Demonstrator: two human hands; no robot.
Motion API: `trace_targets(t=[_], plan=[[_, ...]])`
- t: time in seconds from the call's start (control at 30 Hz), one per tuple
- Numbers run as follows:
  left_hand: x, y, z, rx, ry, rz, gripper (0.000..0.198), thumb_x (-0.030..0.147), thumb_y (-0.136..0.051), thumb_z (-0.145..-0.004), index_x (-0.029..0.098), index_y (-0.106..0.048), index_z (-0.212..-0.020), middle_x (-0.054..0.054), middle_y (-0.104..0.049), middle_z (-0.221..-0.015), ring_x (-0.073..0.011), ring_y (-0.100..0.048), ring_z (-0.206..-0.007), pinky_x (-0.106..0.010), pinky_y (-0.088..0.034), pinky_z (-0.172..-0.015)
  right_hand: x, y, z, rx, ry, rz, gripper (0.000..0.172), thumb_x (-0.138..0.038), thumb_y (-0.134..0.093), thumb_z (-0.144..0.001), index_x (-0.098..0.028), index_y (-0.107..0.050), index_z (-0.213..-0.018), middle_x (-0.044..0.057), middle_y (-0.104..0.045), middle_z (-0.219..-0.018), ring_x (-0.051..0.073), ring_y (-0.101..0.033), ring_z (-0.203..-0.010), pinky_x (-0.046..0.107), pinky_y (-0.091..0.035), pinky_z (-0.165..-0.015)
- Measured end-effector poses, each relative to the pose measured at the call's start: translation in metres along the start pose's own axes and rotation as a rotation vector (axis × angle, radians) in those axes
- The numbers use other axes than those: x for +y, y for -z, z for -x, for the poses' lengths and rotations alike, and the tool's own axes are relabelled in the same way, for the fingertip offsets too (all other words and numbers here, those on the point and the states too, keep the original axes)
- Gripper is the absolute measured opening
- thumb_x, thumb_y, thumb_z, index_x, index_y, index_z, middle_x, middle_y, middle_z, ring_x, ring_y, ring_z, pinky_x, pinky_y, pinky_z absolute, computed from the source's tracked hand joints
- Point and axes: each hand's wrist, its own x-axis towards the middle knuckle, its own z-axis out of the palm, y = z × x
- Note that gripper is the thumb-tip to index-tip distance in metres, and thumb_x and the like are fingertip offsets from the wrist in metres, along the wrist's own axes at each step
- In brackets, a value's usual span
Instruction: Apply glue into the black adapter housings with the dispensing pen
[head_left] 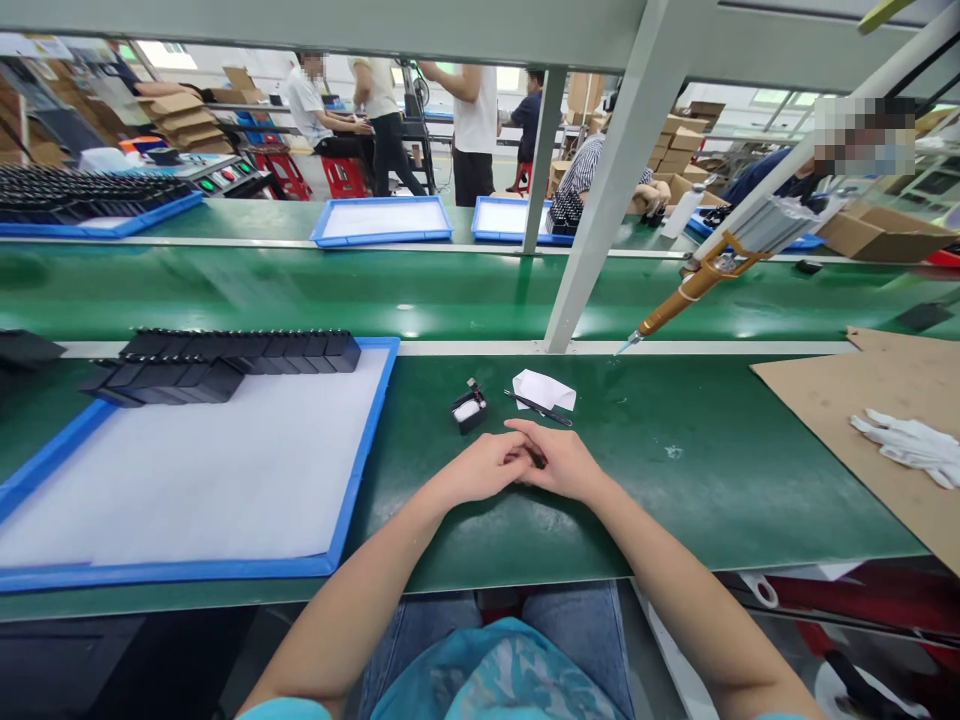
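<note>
One bare left hand [484, 468] meeting one right hand [564, 464], fingers loosely curled, grip contents impossible to tell, just beyond on the glossy green surface [675, 490] one small black box [469, 411] with white inside, one slim black tool [540, 408] overlapping one creased white sheet [545, 386]

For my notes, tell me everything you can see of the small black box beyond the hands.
The small black box looks like plastic, open on top, with something white inside. Small parts, too tiny to identify, stick up at its far side. It sits at an angle on the green tabletop, left of the white paper, just beyond the left hand; no hand is seen touching it.
</note>
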Motion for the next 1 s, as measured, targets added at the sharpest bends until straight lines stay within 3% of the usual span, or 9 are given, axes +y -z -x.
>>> trace_targets(t=[0.13,0.23,0.3,0.4,0.5,0.63,0.73,0.87,1.0], plan=[[0.002,0.018,0.004,0.288,-0.097,-0.014,0.022,0.032,-0.049,-0.09,0.019,-0.066,-0.093,-0.002,-0.07,-0.082,-0.014,-0.065,-0.071,-0.027,-0.053,-0.069,0.005,0.007,-0.003,0.094,-0.116,-0.113,0.046,-0.039,-0.061,-0.085,-0.023,-0.052,-0.127,0.0,-0.064,-0.081,0.01,-0.052,-0.054,0.024,-0.045,-0.054],[-0.005,0.039,0.006,0.725,-0.21,-0.136,0.022,0.035,-0.051,-0.089,0.021,-0.064,-0.102,-0.003,-0.067,-0.089,-0.0152,-0.063,-0.078,-0.028,-0.052,-0.072,0.015,0.018,-0.005,0.427,-0.243,-0.208,0.029,-0.037,-0.057,-0.087,-0.023,-0.06,-0.112,-0.001,-0.059,-0.076,0.01,-0.05,-0.056,0.023,-0.044,-0.053],[-0.014,0.052,0.004,0.876,-0.235,-0.278,0.032,0.036,-0.061,-0.084,0.023,-0.059,-0.113,-0.006,-0.064,-0.108,-0.0198,-0.06,-0.099,-0.034,-0.05,-0.085,0.024,0.029,-0.006,0.703,-0.323,-0.273,0.025,-0.037,-0.057,-0.087,-0.022,-0.06,-0.107,-0.001,-0.056,-0.078,0.01,-0.052,-0.059,0.023,-0.045,-0.054],[-0.031,0.059,-0.002,0.714,-0.119,-0.35,0.071,0.038,-0.074,-0.07,0.024,-0.043,-0.132,-0.011,-0.052,-0.131,-0.0253,-0.055,-0.114,-0.041,-0.047,-0.093,0.041,0.053,-0.006,1.084,-0.379,-0.446,0.028,-0.035,-0.059,-0.083,-0.023,-0.054,-0.108,-0.002,-0.053,-0.086,0.009,-0.053,-0.064,0.022,-0.046,-0.056],[-0.04,0.057,-0.008,0.531,0.027,-0.354,0.079,0.028,-0.073,-0.07,0.021,-0.034,-0.139,-0.013,-0.054,-0.13,-0.0258,-0.058,-0.112,-0.042,-0.047,-0.096,0.065,0.088,-0.008,1.253,-0.365,-0.634,0.044,-0.028,-0.066,-0.073,-0.026,-0.047,-0.112,0.0,-0.053,-0.102,0.011,-0.057,-0.083,0.025,-0.049,-0.069],[-0.035,0.054,-0.007,0.42,0.077,-0.328,0.067,0.017,-0.064,-0.073,0.023,-0.038,-0.136,-0.008,-0.063,-0.121,-0.0241,-0.062,-0.105,-0.039,-0.046,-0.094,0.103,0.141,-0.024,1.205,-0.428,-0.658,0.077,-0.018,-0.07,-0.062,-0.032,-0.036,-0.128,0.007,-0.039,-0.133,0.018,-0.048,-0.117,0.035,-0.046,-0.087],[-0.03,0.057,-0.002,0.247,0.033,-0.251,0.063,0.02,-0.065,-0.07,0.026,-0.045,-0.13,-0.004,-0.065,-0.117,-0.0228,-0.064,-0.1,-0.036,-0.048,-0.09,0.133,0.168,-0.041,1.136,-0.542,-0.601,0.097,-0.009,-0.07,-0.06,-0.033,-0.02,-0.14,0.016,-0.029,-0.14,0.021,-0.046,-0.121,0.036,-0.044,-0.085],[-0.03,0.06,0.0,0.127,0.002,-0.177,0.06,0.022,-0.069,-0.069,0.026,-0.049,-0.126,-0.005,-0.063,-0.119,-0.0229,-0.061,-0.106,-0.039,-0.046,-0.095,0.159,0.174,-0.054,0.98,-0.551,-0.65,0.103,-0.002,-0.072,-0.054,-0.033,-0.022,-0.138,0.018,-0.037,-0.129,0.018,-0.058,-0.098,0.033,-0.046,-0.071],[-0.033,0.058,-0.004,0.176,-0.061,-0.044,0.055,0.032,-0.07,-0.074,0.024,-0.05,-0.125,-0.008,-0.061,-0.123,-0.0214,-0.057,-0.115,-0.039,-0.042,-0.101,0.161,0.157,-0.054,0.964,-0.511,-0.667,0.092,-0.004,-0.072,-0.055,-0.031,-0.03,-0.133,0.011,-0.046,-0.113,0.016,-0.061,-0.086,0.032,-0.048,-0.068]])
